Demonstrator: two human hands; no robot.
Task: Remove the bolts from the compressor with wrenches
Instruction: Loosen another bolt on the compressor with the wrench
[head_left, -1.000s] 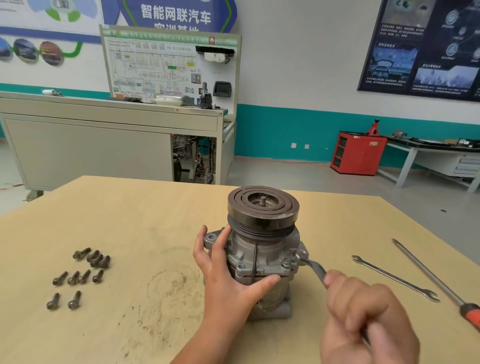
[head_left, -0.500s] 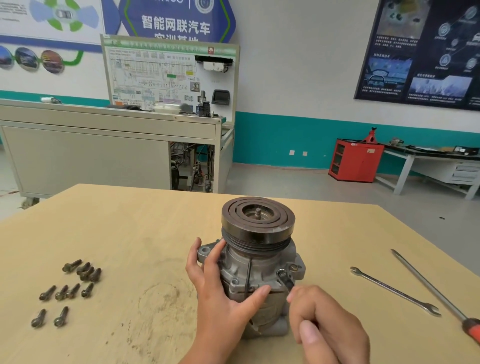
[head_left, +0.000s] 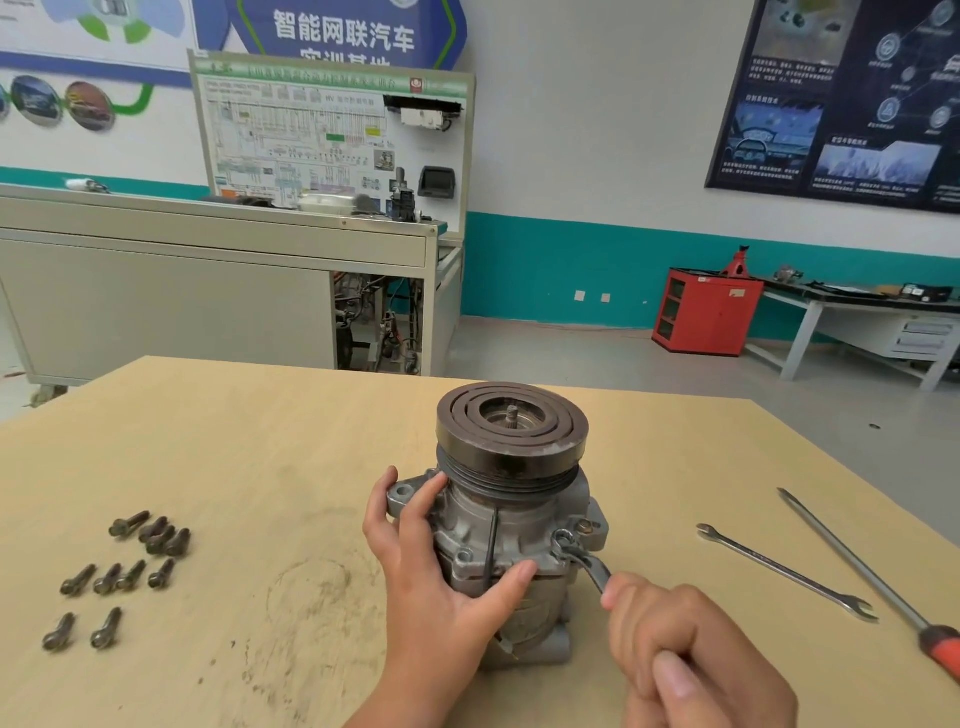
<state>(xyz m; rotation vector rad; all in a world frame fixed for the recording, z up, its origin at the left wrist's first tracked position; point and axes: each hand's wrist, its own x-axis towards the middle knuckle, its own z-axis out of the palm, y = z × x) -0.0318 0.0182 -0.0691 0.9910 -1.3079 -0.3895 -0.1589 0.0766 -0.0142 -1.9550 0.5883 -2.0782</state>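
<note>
loose bolts (head_left: 118, 574) left of compressor (head_left: 511, 525)

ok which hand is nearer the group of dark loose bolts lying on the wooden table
Left. The left hand grips the grey metal compressor on the side facing the dark bolts; the right hand holds a steel wrench beyond the compressor, farther away.

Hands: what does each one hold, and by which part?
Left hand grips the compressor body; right hand holds the wrench by its handle end.

Left hand (head_left: 437, 578) around the compressor (head_left: 524, 499), right hand (head_left: 691, 657) in a fist on the wrench (head_left: 581, 560).
</note>
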